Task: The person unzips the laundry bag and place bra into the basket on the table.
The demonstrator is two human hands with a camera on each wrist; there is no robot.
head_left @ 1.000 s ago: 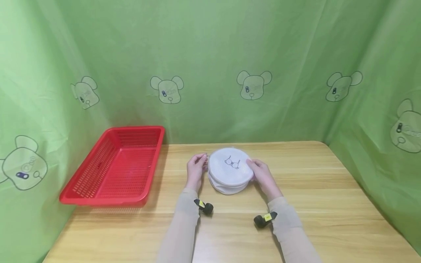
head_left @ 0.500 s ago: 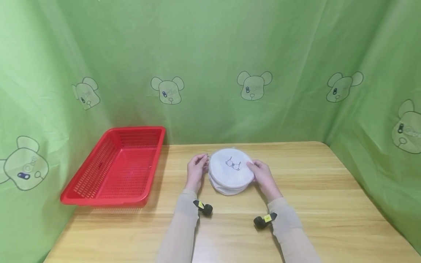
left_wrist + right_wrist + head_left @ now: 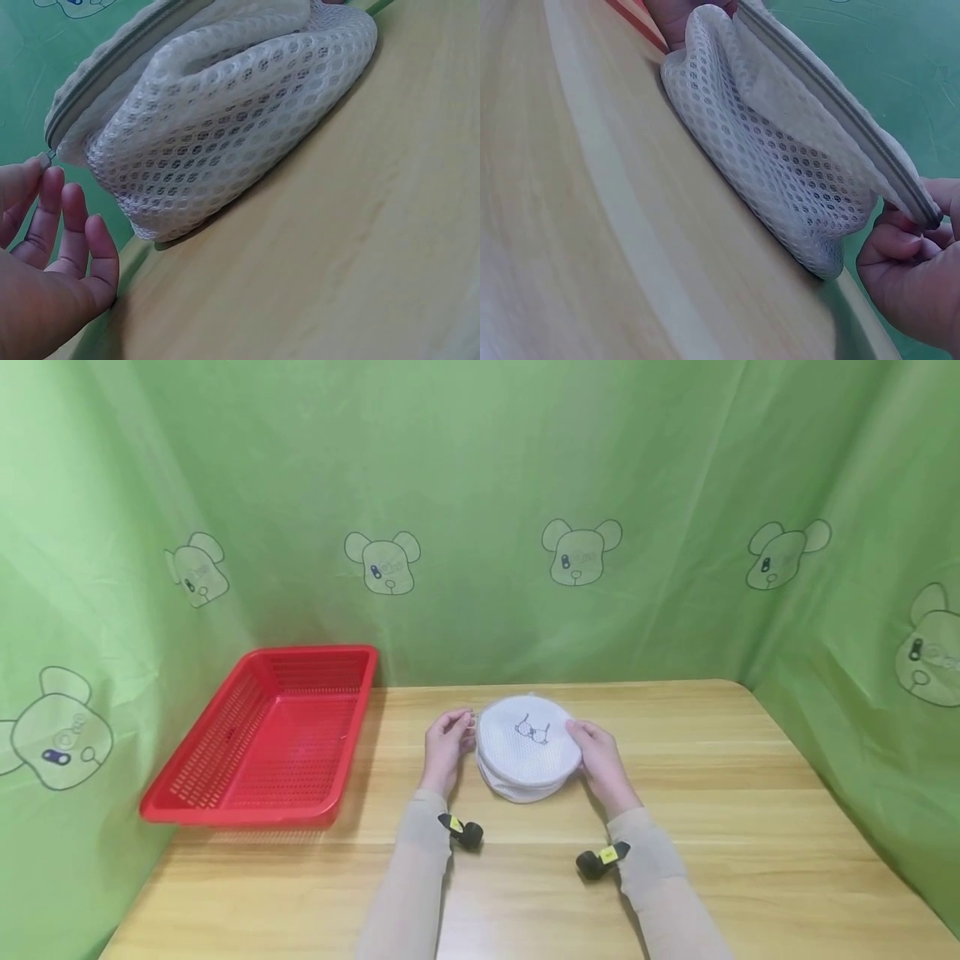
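Observation:
A round white mesh laundry bag (image 3: 525, 764) with a bra drawing on its lid sits on the table between both hands. On its left side, my left hand (image 3: 444, 750) pinches the small zipper pull (image 3: 51, 155) between thumb and forefinger; the other fingers are loosely bent. The zipper (image 3: 97, 90) runs round the lid's rim and looks closed along the parts in sight. At the opposite side my right hand (image 3: 600, 760) grips the rim, thumb on top and fingers beneath. Honeycomb mesh sags in folds below the lid in both wrist views. I cannot tell whether anything lies inside.
To the left stands a red plastic basket (image 3: 352, 727) with slotted walls, near the table's left edge. Green curtains (image 3: 480, 610) printed with bear heads surround the wooden table (image 3: 750, 827) at the back and sides.

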